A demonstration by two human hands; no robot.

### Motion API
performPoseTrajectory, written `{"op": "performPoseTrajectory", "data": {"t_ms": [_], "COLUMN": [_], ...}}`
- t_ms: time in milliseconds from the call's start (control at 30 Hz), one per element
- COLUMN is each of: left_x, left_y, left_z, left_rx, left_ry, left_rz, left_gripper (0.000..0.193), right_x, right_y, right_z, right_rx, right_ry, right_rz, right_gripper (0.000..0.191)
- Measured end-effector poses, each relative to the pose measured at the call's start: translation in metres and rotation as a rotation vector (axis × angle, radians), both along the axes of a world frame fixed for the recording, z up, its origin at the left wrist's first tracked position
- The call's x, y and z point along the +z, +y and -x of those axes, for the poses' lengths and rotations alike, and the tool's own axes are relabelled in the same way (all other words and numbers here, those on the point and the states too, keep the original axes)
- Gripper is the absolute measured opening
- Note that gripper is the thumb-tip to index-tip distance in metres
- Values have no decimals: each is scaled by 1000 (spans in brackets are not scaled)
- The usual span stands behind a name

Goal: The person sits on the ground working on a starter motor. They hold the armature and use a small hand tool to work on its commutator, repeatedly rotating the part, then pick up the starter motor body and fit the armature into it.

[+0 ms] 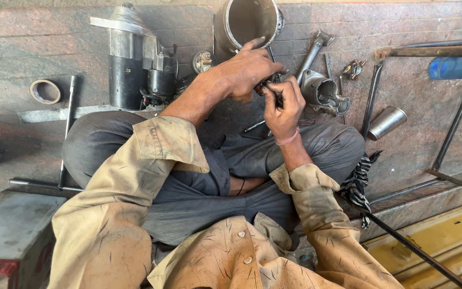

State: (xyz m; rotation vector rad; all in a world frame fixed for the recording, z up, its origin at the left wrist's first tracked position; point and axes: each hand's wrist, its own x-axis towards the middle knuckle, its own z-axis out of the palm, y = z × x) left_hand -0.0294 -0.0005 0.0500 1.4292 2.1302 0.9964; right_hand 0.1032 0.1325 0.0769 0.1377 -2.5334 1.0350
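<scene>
Two hands close on one small dark metal part above the lap — left hand clamps it, right hand apparently pinches a thin tool; fitting step, needing steady alignment. Cylindrical housing beyond, starter motor leftward.

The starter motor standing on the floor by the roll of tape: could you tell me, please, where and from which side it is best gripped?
Probably around the black cylindrical body of the starter motor, coming from its left side, towards the roll of tape. It stands upright, that side is free, and the round barrel suits a wrap grip; the right side carries the solenoid and wiring.
</scene>
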Motion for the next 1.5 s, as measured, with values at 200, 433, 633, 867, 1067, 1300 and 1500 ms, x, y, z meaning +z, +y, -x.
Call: {"op": "performPoseTrajectory", "data": {"t_ms": [200,433,633,867,1067,1300,1500], "left_x": [14,21,24,26,25,19,23], "left_y": [1,-3,6,6,3,0,-5], "left_z": [-2,0,4,5,7,7,9], "left_rx": [-12,-45,-57,-32,6,1,-15], "left_ry": [-30,213,242,268,277,98,142], "left_rz": [35,-90,31,14,-6,-45,-178], "left_gripper": [86,52,36,32,39,26,29], "right_x": [-3,7,11,21,27,29,23], "right_y": [3,32,43,44,40,32,26], "right_z": [-4,-7,-5,0,2,1,7], "right_rx": [-36,-38,12,54,74,129,153], "right_ry": [4,-167,-234,-224,-208,-187,-165], "right_rz": [94,300,268,148,90,-57,-54], "right_gripper": [14,10,10,13,13,11,11]}}
